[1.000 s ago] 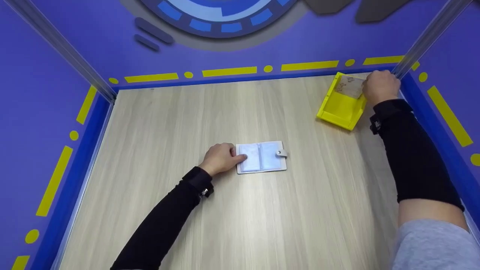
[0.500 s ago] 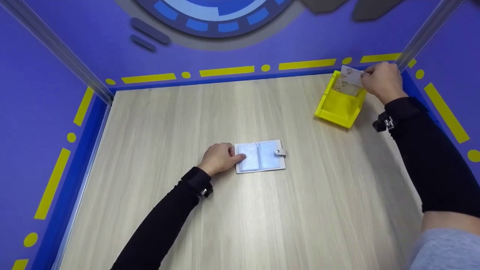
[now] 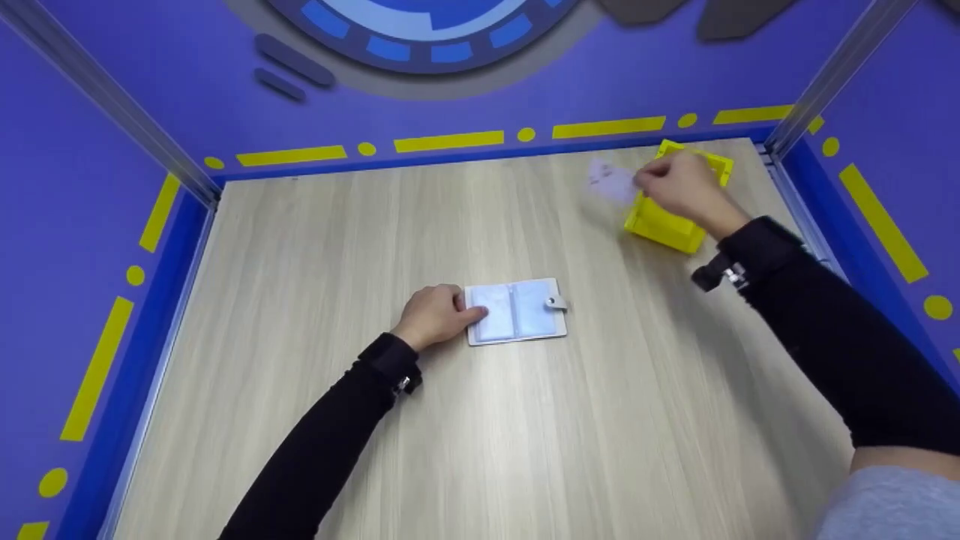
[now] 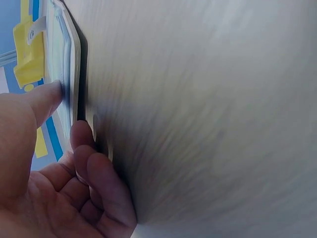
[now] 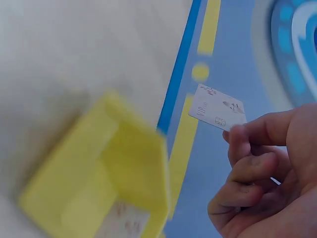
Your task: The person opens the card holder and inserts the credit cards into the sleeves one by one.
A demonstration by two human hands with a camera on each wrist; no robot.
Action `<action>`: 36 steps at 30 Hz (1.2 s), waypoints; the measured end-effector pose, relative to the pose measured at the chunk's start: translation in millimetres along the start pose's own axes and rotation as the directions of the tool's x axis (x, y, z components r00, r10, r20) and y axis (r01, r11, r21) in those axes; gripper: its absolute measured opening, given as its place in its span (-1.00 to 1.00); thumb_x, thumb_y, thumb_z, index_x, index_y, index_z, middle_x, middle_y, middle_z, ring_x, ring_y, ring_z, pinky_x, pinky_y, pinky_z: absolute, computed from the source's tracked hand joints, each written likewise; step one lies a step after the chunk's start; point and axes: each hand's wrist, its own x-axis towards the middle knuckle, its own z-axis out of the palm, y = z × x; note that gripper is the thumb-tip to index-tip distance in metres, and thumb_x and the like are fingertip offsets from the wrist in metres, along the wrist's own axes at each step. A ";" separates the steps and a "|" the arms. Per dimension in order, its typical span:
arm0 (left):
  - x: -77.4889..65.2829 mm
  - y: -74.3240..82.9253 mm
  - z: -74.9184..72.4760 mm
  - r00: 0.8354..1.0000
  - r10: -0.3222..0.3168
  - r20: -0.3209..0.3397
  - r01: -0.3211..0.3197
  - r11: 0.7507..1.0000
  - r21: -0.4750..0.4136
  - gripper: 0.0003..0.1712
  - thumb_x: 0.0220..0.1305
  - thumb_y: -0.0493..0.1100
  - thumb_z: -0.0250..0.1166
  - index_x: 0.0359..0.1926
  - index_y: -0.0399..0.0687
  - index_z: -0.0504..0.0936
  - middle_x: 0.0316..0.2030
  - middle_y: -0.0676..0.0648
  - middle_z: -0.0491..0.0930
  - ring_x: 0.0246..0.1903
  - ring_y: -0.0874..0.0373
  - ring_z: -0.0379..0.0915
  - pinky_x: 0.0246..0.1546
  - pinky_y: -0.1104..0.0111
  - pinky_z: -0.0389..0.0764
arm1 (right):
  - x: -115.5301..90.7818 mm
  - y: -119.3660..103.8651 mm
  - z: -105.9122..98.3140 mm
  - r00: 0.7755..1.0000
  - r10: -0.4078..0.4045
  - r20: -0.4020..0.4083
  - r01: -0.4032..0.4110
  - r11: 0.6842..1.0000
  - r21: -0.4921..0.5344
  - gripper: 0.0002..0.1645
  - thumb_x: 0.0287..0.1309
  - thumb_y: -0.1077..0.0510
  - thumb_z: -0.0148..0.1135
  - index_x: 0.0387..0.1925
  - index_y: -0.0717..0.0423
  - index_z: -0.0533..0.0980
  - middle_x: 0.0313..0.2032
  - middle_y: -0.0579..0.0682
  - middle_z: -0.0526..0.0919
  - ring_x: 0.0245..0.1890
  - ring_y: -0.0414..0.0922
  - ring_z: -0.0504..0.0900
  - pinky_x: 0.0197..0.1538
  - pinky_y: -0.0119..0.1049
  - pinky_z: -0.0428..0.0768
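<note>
An open card holder (image 3: 516,311) with clear sleeves and a snap strap lies on the table. My left hand (image 3: 439,315) holds its left edge, the thumb on the left sleeve page and the other fingers curled at the edge in the left wrist view. Between thumb and fingers, my right hand (image 3: 682,187) pinches a white card (image 5: 218,107) by one corner; "VIP" and a chip print show on it. In the head view this card is blurred, over the table left of the yellow bin (image 3: 664,229). The right hand partly hides the bin.
Inside the yellow bin lies another printed card (image 5: 124,220), partly cut off in the right wrist view. Purple walls (image 3: 420,112) with yellow markings border the wooden table (image 3: 337,240) at the back and both sides.
My right hand has lifted the card out of the yellow bin and carried it left past the bin's edge. The left hand stays on the card holder.
</note>
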 end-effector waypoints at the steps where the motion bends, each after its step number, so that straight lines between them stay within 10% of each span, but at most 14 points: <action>1: -0.2 0.0 0.1 1.000 -0.002 0.000 0.002 1.000 0.002 -0.46 0.39 0.33 0.45 -0.46 0.08 0.53 -0.47 0.08 0.48 -0.39 0.11 0.43 -0.33 0.31 0.35 | -4.3 -6.2 11.3 1.000 -0.019 0.022 0.018 1.000 0.014 -0.52 0.62 -0.09 0.18 0.24 0.10 0.75 0.12 0.19 0.79 -0.10 -0.04 0.59 -0.15 -0.31 0.55; 13: -0.6 2.2 -0.4 1.000 0.003 0.008 -0.003 1.000 -0.006 -0.46 0.41 0.33 0.45 -0.46 0.08 0.55 -0.47 0.07 0.50 -0.39 0.11 0.44 -0.33 0.29 0.35 | -50.0 -39.5 122.5 0.955 -0.143 0.261 0.149 0.989 -0.003 -0.69 0.50 0.07 0.28 0.04 0.09 0.82 0.01 0.13 0.86 -0.12 -0.02 0.71 -0.14 -0.25 0.61; 24: -0.2 1.2 0.1 1.000 -0.005 0.012 0.005 1.000 0.005 -0.45 0.41 0.34 0.44 -0.46 0.08 0.53 -0.47 0.07 0.49 -0.38 0.11 0.43 -0.33 0.29 0.35 | -57.5 -35.8 133.6 0.932 -0.106 0.346 0.168 0.973 -0.156 -0.65 0.47 0.02 0.27 -0.26 0.13 0.84 -0.58 -0.16 0.52 -0.53 -0.18 0.39 -0.43 -0.30 0.30; 36: 0.8 0.5 0.8 1.000 -0.005 0.010 0.005 1.000 0.001 -0.45 0.40 0.35 0.45 -0.48 0.10 0.51 -0.48 0.08 0.47 -0.39 0.11 0.42 -0.33 0.29 0.34 | -64.2 -38.5 143.1 0.900 -0.104 0.422 0.176 0.975 -0.134 -0.60 0.46 0.03 0.24 -0.40 0.20 0.75 -0.65 -0.21 0.41 -0.58 -0.22 0.34 -0.44 -0.33 0.27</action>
